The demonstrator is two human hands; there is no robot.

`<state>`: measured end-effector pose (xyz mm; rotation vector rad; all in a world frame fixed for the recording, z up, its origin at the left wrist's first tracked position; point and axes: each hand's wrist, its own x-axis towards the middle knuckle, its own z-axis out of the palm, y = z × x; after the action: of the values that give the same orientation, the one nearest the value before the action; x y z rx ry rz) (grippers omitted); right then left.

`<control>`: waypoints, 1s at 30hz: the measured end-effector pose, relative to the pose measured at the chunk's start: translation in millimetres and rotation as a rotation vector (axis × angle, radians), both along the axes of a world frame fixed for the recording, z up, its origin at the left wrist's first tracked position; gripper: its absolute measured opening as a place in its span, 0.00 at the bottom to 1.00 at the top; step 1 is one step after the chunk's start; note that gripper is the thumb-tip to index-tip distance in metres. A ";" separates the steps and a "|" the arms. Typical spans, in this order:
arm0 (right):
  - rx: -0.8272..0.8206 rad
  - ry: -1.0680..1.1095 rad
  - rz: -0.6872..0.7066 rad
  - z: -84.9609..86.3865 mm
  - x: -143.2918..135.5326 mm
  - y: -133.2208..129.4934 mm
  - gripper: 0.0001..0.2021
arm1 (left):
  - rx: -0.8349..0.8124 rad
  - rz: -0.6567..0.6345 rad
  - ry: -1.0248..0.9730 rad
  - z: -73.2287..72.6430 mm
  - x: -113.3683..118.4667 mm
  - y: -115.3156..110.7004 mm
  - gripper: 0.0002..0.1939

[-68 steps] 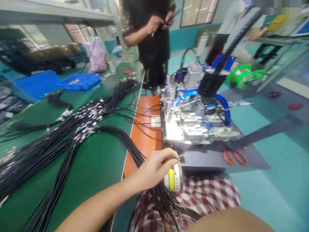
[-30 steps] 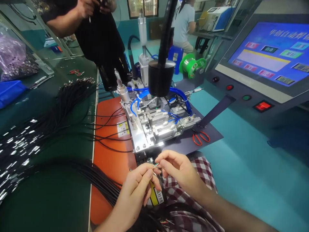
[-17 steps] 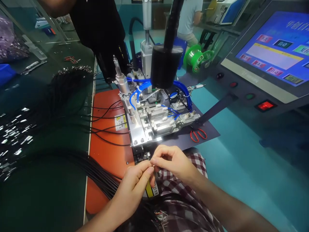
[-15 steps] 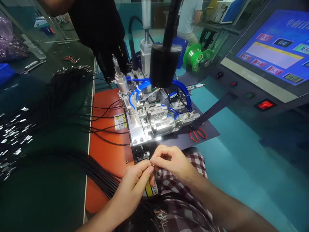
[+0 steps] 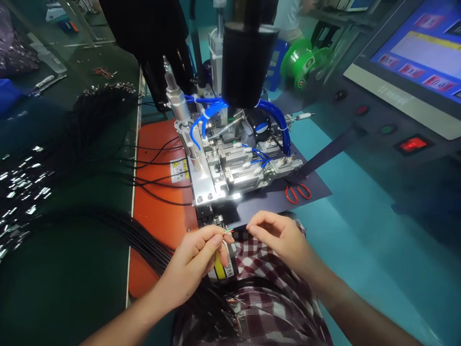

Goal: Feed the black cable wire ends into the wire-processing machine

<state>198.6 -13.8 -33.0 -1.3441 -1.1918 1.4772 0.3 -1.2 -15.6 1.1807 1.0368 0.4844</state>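
Observation:
My left hand [image 5: 200, 254] is pinched on the end of a cable, and its thin coloured wires [image 5: 228, 231], green, white and red, stick out past the fingertips. To the right, apart from those wires, my right hand [image 5: 279, 233] has thumb and index finger brought together; whatever may be between them is too small to make out. A bundle of black cables [image 5: 147, 245] runs from the table toward my lap. On the lap lie more cable ends with bared coloured wires [image 5: 236, 307]. Just beyond my hands stands a metal machine [image 5: 230, 168] with blue air tubes.
Red-handled scissors [image 5: 298, 193] lie on the machine's dark base plate. A control panel [image 5: 414, 91] with a lit red switch is at the right. A black cylinder [image 5: 248, 65] hangs overhead. A green spool [image 5: 302, 62] and a person in black [image 5: 151, 33] are behind. The dark table [image 5: 72, 278] is left.
My right hand has moved right, away from my left hand, and the coloured wire ends now show spread out. The view has tilted slightly downward.

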 end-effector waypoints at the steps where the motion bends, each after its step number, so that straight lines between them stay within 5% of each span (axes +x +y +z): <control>1: -0.026 0.018 -0.015 -2.8 -2.6 1.5 0.06 | -0.010 0.006 -0.011 1.8 -0.1 0.5 0.15; 8: -0.099 0.388 -0.008 -6.9 -33.9 11.9 0.09 | -0.033 0.025 -0.019 10.1 -0.8 3.0 0.14; 15: -0.217 0.513 0.007 -9.3 -44.4 12.1 0.09 | -0.031 0.042 -0.034 8.5 -2.3 3.1 0.14; 23: -0.038 0.274 -0.054 -9.9 -54.1 4.4 0.09 | 0.060 0.137 -0.016 -2.4 -2.3 -3.8 0.11; 30: 0.128 -0.023 -0.106 -6.6 -52.0 3.4 0.08 | 0.059 0.328 0.029 7.1 11.6 3.8 0.08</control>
<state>146.6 -10.4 -39.6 -1.3199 -1.1910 1.2926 11.9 2.6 -8.6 1.0752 1.2561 0.7606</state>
